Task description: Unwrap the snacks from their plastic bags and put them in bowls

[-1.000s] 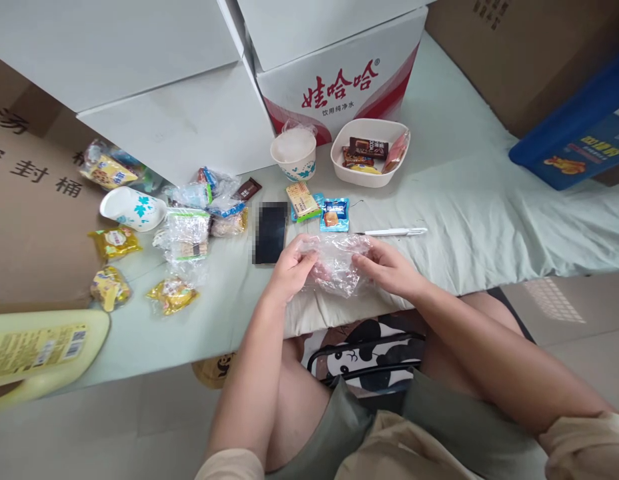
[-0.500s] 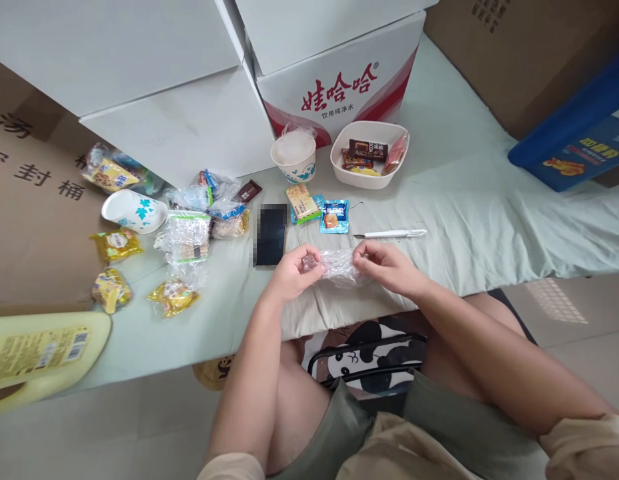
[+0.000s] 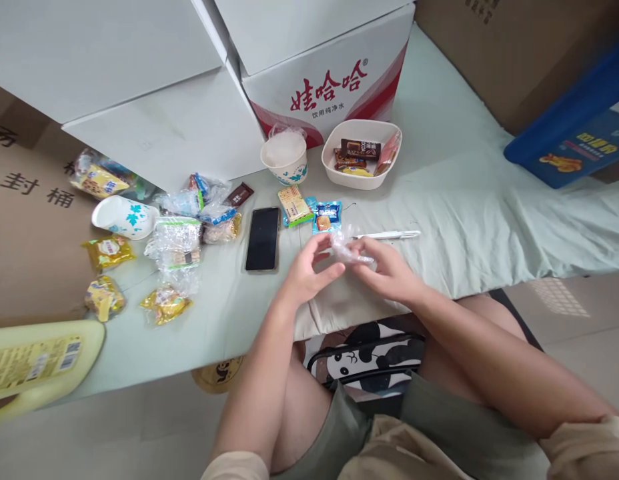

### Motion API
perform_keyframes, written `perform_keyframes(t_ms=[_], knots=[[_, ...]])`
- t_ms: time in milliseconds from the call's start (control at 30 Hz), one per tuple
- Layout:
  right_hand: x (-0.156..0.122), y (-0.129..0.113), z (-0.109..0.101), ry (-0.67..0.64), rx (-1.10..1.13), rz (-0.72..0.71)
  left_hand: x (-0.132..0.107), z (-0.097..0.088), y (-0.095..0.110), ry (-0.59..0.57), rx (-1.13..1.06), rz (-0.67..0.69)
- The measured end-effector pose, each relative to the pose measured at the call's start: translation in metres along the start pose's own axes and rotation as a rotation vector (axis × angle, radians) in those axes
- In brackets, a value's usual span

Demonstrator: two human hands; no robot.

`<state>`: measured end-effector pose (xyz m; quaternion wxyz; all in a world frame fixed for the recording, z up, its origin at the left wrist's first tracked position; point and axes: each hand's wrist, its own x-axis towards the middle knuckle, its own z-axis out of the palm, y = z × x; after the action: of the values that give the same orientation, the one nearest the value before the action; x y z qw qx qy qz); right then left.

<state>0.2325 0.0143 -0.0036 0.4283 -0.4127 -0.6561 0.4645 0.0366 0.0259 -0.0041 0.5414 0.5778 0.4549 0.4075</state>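
Observation:
A crumpled piece of clear plastic film (image 3: 342,248) is in my right hand (image 3: 389,272), pinched between thumb and fingers. My left hand (image 3: 309,272) is at the film's left side, its thumb and fingers curved but apart; whether its fingertips touch the film I cannot tell. Just beyond my hands lie a blue snack packet (image 3: 327,217), a wrapped cracker pack (image 3: 294,205) and a white pen (image 3: 389,235), partly behind the film. A dark phone (image 3: 262,240) lies left of my left hand.
Behind stand a paper cup (image 3: 285,160) stuffed with clear plastic and a white bowl (image 3: 334,170) with several wrapped snacks. More snack packets (image 3: 177,240) and a tipped paper cup (image 3: 124,219) lie left. White cartons (image 3: 334,93) line the back; a blue container (image 3: 564,147) stands right.
The film, stretched between both hands before, is now bunched up in my right hand. My left fingers have spread from their pinch. The view has shifted slightly.

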Motion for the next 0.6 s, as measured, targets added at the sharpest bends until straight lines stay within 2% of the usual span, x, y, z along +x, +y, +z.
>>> perform_keyframes(t_ms=[67, 100, 200, 300, 367, 500, 600], knots=[[0.001, -0.002, 0.006, -0.119, 0.214, 0.057, 0.001, 0.007, 0.001, -0.106, -0.043, -0.05], [0.002, -0.003, 0.008, -0.145, 0.311, 0.091, 0.001, 0.009, 0.001, -0.109, -0.049, -0.076], [0.009, -0.003, 0.01, -0.129, 0.423, 0.151, 0.004, 0.005, 0.0, 0.012, -0.048, -0.109], [0.017, 0.0, 0.005, -0.039, 0.217, 0.182, 0.006, -0.008, -0.004, 0.213, 0.029, -0.061], [0.02, 0.001, 0.004, -0.034, 0.047, 0.166, 0.005, -0.017, -0.006, 0.331, 0.105, -0.049], [0.023, 0.003, 0.009, -0.176, -0.099, 0.053, 0.002, -0.028, -0.004, 0.526, 0.205, -0.046], [0.022, 0.002, 0.018, -0.308, -0.198, 0.02, 0.01, -0.038, 0.008, 0.708, 0.36, 0.007]])
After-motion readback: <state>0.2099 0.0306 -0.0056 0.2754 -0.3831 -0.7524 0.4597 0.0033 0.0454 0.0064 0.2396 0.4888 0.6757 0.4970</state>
